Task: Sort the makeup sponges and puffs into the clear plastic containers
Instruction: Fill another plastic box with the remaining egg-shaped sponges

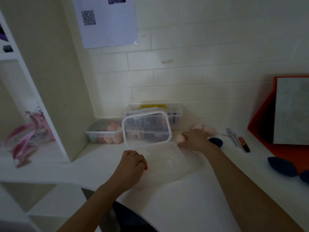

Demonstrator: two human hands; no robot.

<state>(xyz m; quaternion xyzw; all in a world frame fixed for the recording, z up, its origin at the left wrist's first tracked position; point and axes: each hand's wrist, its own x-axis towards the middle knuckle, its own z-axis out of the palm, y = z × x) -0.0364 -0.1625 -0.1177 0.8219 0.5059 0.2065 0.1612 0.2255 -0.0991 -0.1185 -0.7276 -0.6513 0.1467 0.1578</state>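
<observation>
My right hand (194, 140), right of centre, reaches across the white worktop (192, 198), its fingers curled round a pink sponge (181, 138). More pink sponges (203, 128) lie just behind it, and a dark blue sponge (216, 141) lies just to its right. My left hand (132, 162), at centre, is curled at the near-left corner of a clear container (167, 163); I cannot tell whether it grips the rim. A clear lid (147, 129) stands tilted just behind that container. Left of the lid, a second container (104, 133) holds pastel sponges.

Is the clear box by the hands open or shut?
Open: the lid stands tilted behind the clear container, not covering it.
</observation>
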